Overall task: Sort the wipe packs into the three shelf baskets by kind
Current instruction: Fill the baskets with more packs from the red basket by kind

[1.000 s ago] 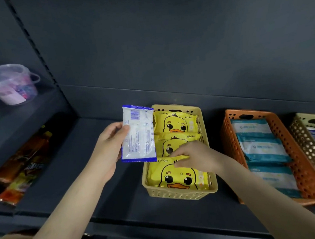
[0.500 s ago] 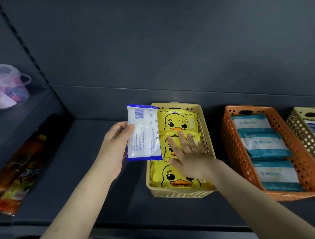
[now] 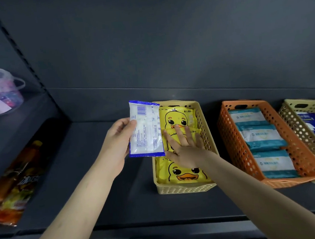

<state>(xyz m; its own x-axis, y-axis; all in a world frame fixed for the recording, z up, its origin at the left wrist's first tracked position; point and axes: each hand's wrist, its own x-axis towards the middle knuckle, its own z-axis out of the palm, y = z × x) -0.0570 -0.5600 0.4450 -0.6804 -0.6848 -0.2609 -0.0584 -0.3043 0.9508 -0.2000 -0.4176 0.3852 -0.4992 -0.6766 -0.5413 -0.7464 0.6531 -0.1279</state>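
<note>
Dark grey metal shelving is filling the view, and its lower shelf [image 3: 93, 182] is carrying three baskets from its middle toward the right end. Left of them, the left hand [image 3: 116, 142] is gripping a white-and-blue plastic wipe pack [image 3: 145, 131] upright. The thumb is on its printed back and the fingers are hidden behind.

The pack is overlapping the left rim of a pale yellow perforated basket [image 3: 185, 189]. Inside, the right hand [image 3: 186, 151] is pressing flat, fingers straight and spread, on the middle of three yellow duck-printed wipe packs [image 3: 184, 174].

The duck packs look like they are being settled. The held pack probably belongs with the blue packs [image 3: 311, 123], so it needs carrying past the orange perforated basket [image 3: 237, 150] of teal-and-white packs [image 3: 263, 136].

Its front is facing away, and the far-right yellow basket [image 3: 302, 131] is being cut off by the frame.
</note>
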